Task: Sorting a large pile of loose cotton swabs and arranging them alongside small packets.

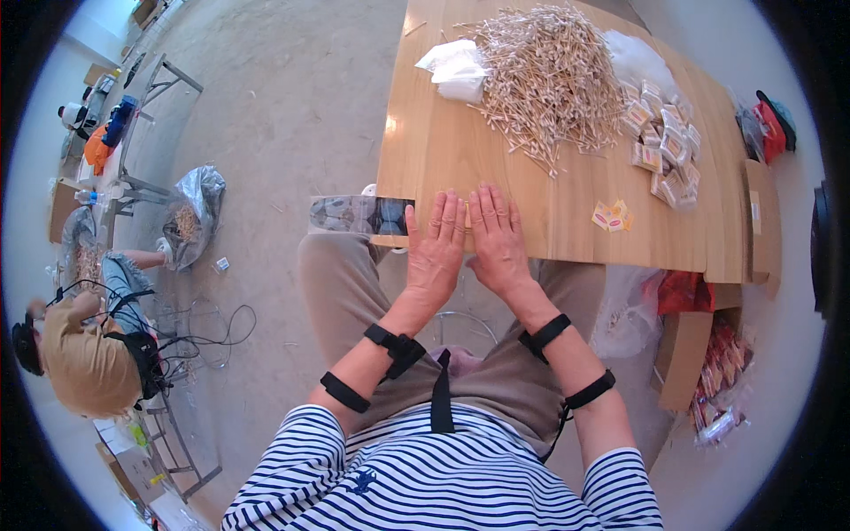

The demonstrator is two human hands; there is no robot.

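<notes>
My left hand point(434, 243) lies flat near the front edge of a wooden table point(549, 212), fingers stretched forward. Beside it, my right hand point(498, 234) rests palm down in the same way, the two index fingers almost meeting. A small orange-and-white sliver shows between them; what lies under the palms is hidden. Ahead is a large heap of loose cotton swabs point(553, 80). To the right of my hands sit a few small yellow-and-white cards point(613, 215). By my left fingertips, a dark glossy strip point(359, 215) juts past the table's left edge; its kind is unclear.
Packed swab boxes point(670, 146) are piled at the right, below a clear plastic bag point(639, 62). White plastic bags point(456, 69) touch the heap's left side. Cardboard point(686, 350) and bagged goods stand under the table's right. Far left, another person point(93, 354) sits by cables.
</notes>
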